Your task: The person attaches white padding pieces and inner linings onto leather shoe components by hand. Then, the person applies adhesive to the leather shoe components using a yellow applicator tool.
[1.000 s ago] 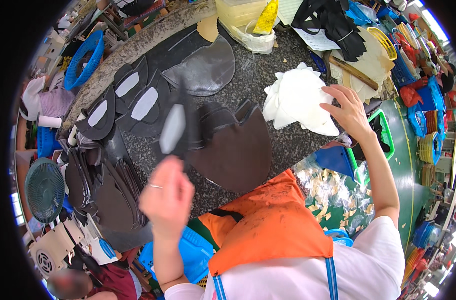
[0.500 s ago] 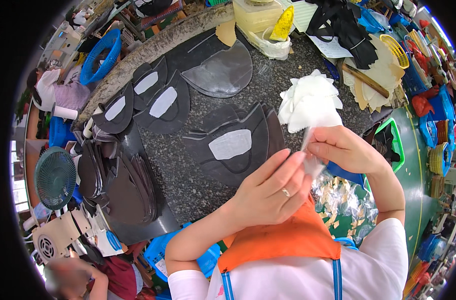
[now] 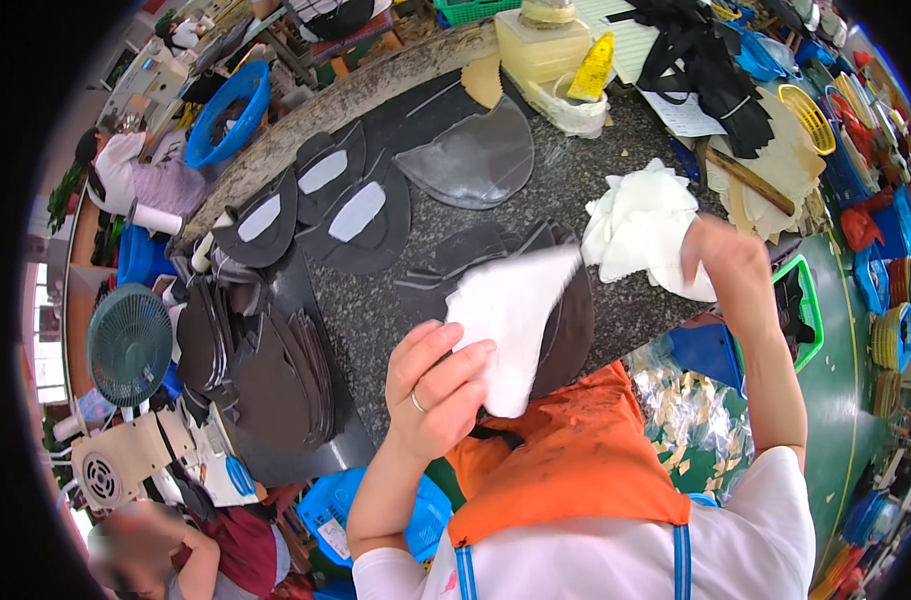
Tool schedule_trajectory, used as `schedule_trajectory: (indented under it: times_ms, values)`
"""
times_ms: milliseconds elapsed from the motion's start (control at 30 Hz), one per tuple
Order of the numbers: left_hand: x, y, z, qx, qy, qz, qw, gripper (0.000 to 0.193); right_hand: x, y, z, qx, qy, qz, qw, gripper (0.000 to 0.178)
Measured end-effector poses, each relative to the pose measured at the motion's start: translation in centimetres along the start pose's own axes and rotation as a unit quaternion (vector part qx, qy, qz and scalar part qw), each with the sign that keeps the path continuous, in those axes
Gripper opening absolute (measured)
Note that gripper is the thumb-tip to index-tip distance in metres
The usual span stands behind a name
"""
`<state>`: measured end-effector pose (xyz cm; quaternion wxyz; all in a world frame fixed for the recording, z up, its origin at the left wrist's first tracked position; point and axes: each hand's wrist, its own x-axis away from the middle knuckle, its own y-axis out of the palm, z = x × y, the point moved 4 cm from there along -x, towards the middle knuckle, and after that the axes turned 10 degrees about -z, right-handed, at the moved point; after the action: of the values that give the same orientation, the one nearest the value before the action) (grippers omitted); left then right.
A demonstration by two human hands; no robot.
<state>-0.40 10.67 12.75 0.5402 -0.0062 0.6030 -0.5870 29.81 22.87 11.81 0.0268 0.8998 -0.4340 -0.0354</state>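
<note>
Held in my left hand (image 3: 435, 392), a white cut piece of thin material (image 3: 510, 315) hangs between thumb and fingers over the pile of dark curved cut pieces (image 3: 572, 335). My right hand (image 3: 727, 258), smeared by motion, is at the right edge of the stack of white scalloped pieces (image 3: 635, 205); its fingers cannot be made out. Further left lie several dark curved pieces (image 3: 380, 245) with pale patches (image 3: 359, 212). Behind them rests a shiny dark half-round sheet (image 3: 470, 155).
A yellow-tipped bottle (image 3: 592, 68) stands in a white tub beside a cream container (image 3: 543, 60). A wooden-handled tool (image 3: 750, 180) lies at the far right. Stacked dark pieces (image 3: 275, 385) fill the left side. Scraps (image 3: 690, 410) lie below the table's right edge.
My hands have parted. The left moved left and down with the white piece, now spread before the dark pile; the right moved up and right beside the white stack. The view shifted slightly.
</note>
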Motion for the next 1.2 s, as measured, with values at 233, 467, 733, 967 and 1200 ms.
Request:
schedule_trajectory:
  times_ms: [233,467,733,967,1200]
  values:
    - [-2.2,-0.6,1.1,-0.126,0.102,0.025,0.986,0.022,-0.8,8.3,-5.4,0.179,-0.097,-0.374,0.905,0.024]
    - [-3.5,-0.9,2.9,0.018,0.130,0.025,0.991,0.032,-4.7,11.5,-6.8,0.275,-0.279,-0.329,0.859,0.024]
    - [-2.7,-1.0,2.4,0.100,0.079,0.017,0.992,0.034,-4.2,10.2,-3.9,0.098,-0.249,-0.352,0.897,0.023]
    - [-3.4,-1.2,2.2,0.118,0.068,0.008,0.991,0.035,-4.9,12.2,-4.7,0.204,-0.246,-0.349,0.881,0.016]
    - [-3.5,-1.0,1.9,0.162,0.052,0.046,0.984,0.024,-4.8,11.7,-2.7,0.036,-0.279,-0.294,0.914,0.013]
